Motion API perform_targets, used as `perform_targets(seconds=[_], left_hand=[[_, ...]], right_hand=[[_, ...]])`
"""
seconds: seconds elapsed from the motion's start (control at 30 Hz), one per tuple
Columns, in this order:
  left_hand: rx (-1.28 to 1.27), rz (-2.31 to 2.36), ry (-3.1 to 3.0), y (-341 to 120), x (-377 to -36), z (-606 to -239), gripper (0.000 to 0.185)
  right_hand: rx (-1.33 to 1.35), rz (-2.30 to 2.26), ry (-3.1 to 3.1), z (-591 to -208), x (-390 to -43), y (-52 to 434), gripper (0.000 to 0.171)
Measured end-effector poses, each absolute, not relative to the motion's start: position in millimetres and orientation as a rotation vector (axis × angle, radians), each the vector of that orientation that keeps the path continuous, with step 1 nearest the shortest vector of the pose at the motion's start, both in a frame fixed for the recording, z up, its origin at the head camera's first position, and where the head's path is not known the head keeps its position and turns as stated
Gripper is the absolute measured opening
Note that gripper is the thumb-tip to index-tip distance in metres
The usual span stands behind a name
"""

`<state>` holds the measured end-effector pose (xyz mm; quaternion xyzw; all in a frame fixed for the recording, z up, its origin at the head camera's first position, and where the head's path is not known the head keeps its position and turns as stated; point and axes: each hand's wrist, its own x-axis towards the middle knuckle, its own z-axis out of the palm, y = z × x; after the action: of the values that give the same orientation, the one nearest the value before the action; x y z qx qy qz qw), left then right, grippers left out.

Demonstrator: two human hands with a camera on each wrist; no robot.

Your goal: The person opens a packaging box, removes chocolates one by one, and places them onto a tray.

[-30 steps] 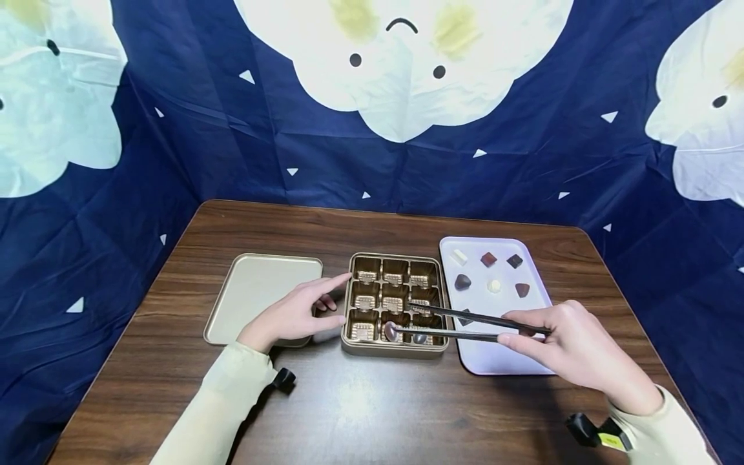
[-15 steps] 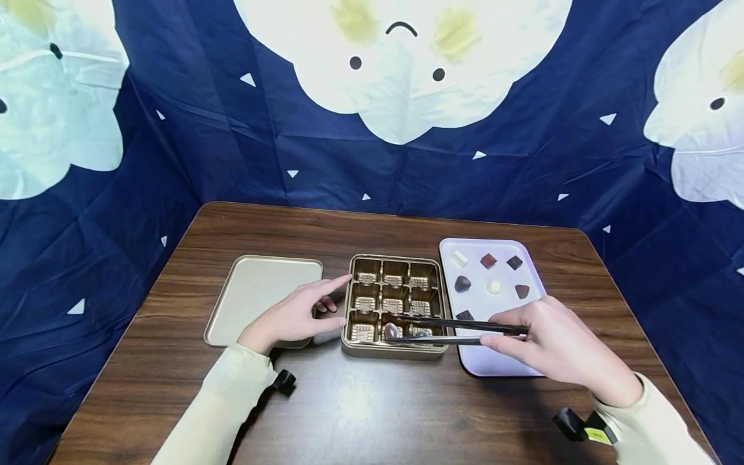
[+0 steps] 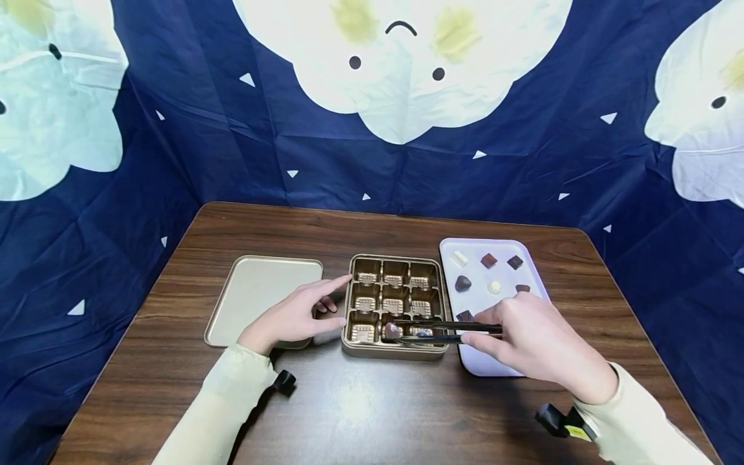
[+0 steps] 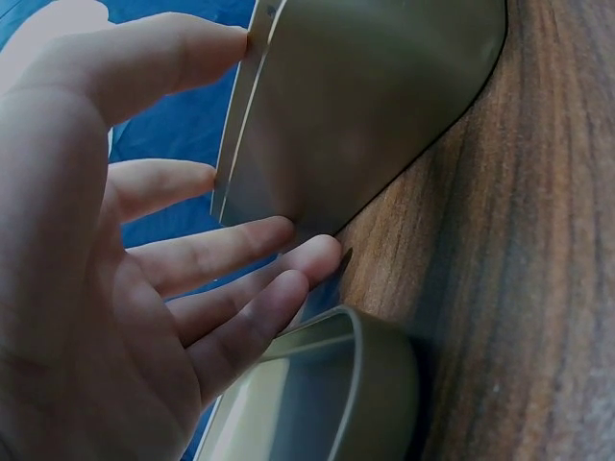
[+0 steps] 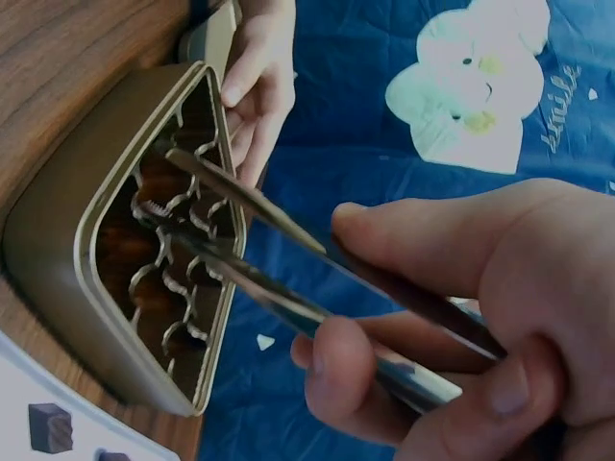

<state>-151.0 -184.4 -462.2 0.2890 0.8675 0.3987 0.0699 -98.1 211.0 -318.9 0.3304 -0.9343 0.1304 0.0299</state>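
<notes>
My right hand (image 3: 540, 339) grips a pair of dark tongs (image 3: 447, 325) between thumb and fingers. Their tips reach into the front-middle compartment of a gold tin (image 3: 395, 352), on either side of a brown chocolate (image 3: 392, 330). Another dark chocolate (image 3: 424, 332) sits in the front-right compartment, partly hidden by the tongs. The other compartments of the gold insert hold nothing visible. At the tin's left side, my left hand (image 3: 293, 313) touches the wall with extended index finger and thumb; in the left wrist view, fingertips (image 4: 235, 43) meet the tin's rim.
A lilac tray (image 3: 488, 365) with several chocolates (image 3: 463, 283) of different shapes lies to the tin's right, partly under my right hand. The gold lid (image 3: 256, 284) lies on the left, partly beneath my left hand. A blue cloth (image 3: 325, 148) hangs behind the wooden table (image 3: 325, 413).
My right hand has moved left and the tongs' arms have come closer together, their tips lowered into the front-middle compartment beside the chocolate. The left hand stays where it was.
</notes>
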Motion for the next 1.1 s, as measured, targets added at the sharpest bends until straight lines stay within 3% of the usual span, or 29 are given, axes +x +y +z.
perform_targets(seconds=[0.17, 0.67, 1.1], left_hand=[[0.859, 1.202, 2.606, -185, -151, -463, 0.089], [0.872, 1.188, 2.622, -185, -151, -465, 0.088], [0.873, 1.174, 2.633, -185, -152, -464, 0.088]], right_hand=[[0.992, 0.248, -2.926, -313, -94, 198, 0.019], [1.024, 0.074, -2.886, -299, -95, 181, 0.049], [0.993, -0.008, -2.982, -287, -98, 167, 0.048]])
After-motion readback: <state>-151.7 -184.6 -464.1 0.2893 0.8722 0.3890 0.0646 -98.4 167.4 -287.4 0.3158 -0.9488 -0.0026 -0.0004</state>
